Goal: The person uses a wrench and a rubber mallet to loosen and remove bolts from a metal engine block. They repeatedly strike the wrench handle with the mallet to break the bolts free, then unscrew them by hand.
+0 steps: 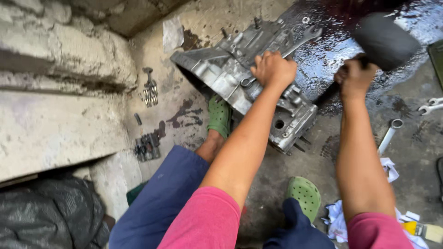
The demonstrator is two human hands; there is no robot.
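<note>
On a stained concrete floor, a seated person is working on a grey cast-metal gear housing.

The left hand is closing around a spanner and pressing on the housing, apparently steadying the casting, which is lying tilted between the two green clogs. The right hand is wrapping tightly around the handle of a black rubber mallet, raised above the oily dark patch, probably for striking. A pale tube, more spanners, white rags and a yellow-handled brush are lying to the right; loose bolts are sitting by the wall. No labels or packages are showing clearly.
</note>
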